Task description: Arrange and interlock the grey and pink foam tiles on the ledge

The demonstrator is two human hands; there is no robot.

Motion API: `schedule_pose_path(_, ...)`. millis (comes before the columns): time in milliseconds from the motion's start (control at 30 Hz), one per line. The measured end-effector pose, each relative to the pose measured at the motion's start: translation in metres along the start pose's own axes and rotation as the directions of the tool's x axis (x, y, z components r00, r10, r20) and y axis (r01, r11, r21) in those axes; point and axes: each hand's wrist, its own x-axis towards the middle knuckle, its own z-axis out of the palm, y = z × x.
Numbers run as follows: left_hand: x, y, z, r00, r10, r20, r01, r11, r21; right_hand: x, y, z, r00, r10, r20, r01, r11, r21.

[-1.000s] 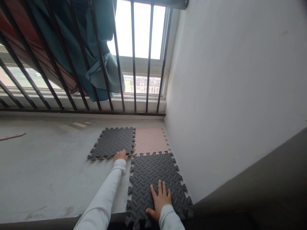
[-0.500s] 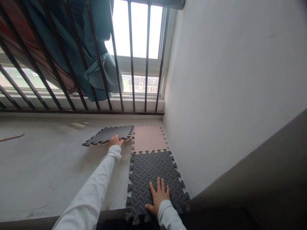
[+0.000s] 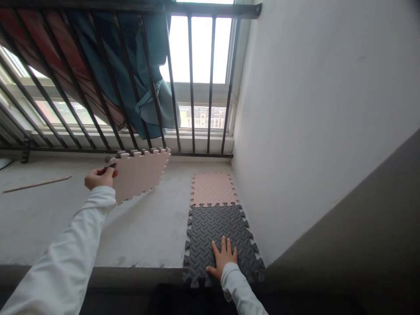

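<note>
My left hand (image 3: 101, 176) grips one corner of a lifted foam mat tile (image 3: 142, 175), its fingers closed on the dark edge. This tile stands tilted off the ledge, its smooth pink face towards me and dark tabs showing along the top edge; whether it is one layer or two I cannot tell. My right hand (image 3: 224, 259) lies flat with fingers spread on a dark grey foam mat tile (image 3: 213, 223). Beyond it, a pink textured foam mat tile (image 3: 215, 189) lies against the dark one, their toothed edges meeting.
The grey ledge (image 3: 157, 236) ends at a front edge, which the dark tile overhangs slightly. A white wall (image 3: 311, 109) rises on the right. Black railing bars (image 3: 191, 87) stand before a window, with blue and red cloth (image 3: 144, 87) behind them. A thin stick (image 3: 37, 184) lies at left.
My left hand has carried the foam mat tile left and up, away from the pink tile, tipping its pink face towards me. My right hand stays on the dark tile. The view has shifted slightly.
</note>
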Motion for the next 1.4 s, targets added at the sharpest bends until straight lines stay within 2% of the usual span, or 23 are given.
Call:
schedule_pose_path(67,-0.019,-0.017,-0.038,0.988,-0.076,-0.137,0.075,0.997,-0.018,0.004,0.001,0.003,1.000,0.007,0.001,-0.007,1.000,-0.023)
schedule_pose_path(100,-0.032,-0.029,-0.056,0.984,-0.043,-0.174,0.046,0.999,0.015,0.005,0.001,0.004,1.000,0.008,0.001,-0.008,0.999,-0.033)
schedule_pose_path(133,-0.047,-0.044,-0.072,0.979,0.047,-0.198,-0.031,0.996,0.083,0.006,0.001,0.005,1.000,0.009,0.002,-0.009,0.999,-0.043)
schedule_pose_path(200,-0.079,-0.081,-0.101,0.954,0.273,-0.127,-0.235,0.938,0.254,0.007,0.001,0.004,1.000,0.009,0.009,-0.009,0.998,-0.060)
schedule_pose_path(267,-0.111,-0.122,-0.125,0.917,0.397,0.037,-0.386,0.861,0.332,0.007,0.000,0.002,1.000,0.014,0.020,-0.012,0.997,-0.076)
schedule_pose_path(300,-0.125,-0.143,-0.134,0.906,0.405,0.122,-0.420,0.834,0.357,0.006,0.000,0.001,1.000,0.018,0.024,-0.016,0.996,-0.083)
schedule_pose_path(367,-0.149,-0.180,-0.152,0.912,0.332,0.239,-0.404,0.822,0.401,0.005,-0.001,-0.003,0.999,0.029,0.032,-0.025,0.995,-0.095)
schedule_pose_path(467,-0.171,-0.213,-0.172,0.934,0.188,0.303,-0.316,0.828,0.462,0.003,-0.003,-0.006,0.998,0.039,0.042,-0.035,0.994,-0.102)
schedule_pose_path(533,-0.177,-0.219,-0.180,0.945,0.125,0.303,-0.270,0.820,0.504,0.003,-0.003,-0.008,0.998,0.043,0.050,-0.037,0.994,-0.106)
schedule_pose_path(600,-0.179,-0.217,-0.184,0.947,0.084,0.311,-0.251,0.797,0.549,0.003,-0.003,-0.008,0.998,0.045,0.053,-0.039,0.993,-0.110)
schedule_pose_path(733,-0.178,-0.207,-0.189,0.925,0.050,0.376,-0.281,0.755,0.592,0.003,-0.003,-0.008,0.997,0.048,0.052,-0.042,0.993,-0.111)
schedule_pose_path(833,-0.177,-0.207,-0.196,0.914,0.054,0.402,-0.293,0.773,0.563,0.003,-0.003,-0.008,0.997,0.051,0.051,-0.045,0.992,-0.117)
schedule_pose_path(1000,-0.171,-0.219,-0.207,0.905,0.024,0.424,-0.261,0.819,0.511,0.003,-0.003,-0.010,0.997,0.054,0.062,-0.046,0.992,-0.116)
schedule_pose_path(1133,-0.169,-0.223,-0.206,0.897,0.037,0.440,-0.278,0.822,0.497,0.002,-0.003,-0.010,0.996,0.059,0.062,-0.051,0.991,-0.125)
schedule_pose_path(1400,-0.171,-0.218,-0.205,0.886,0.085,0.455,-0.324,0.816,0.478,0.003,-0.003,-0.009,0.996,0.062,0.063,-0.054,0.990,-0.128)
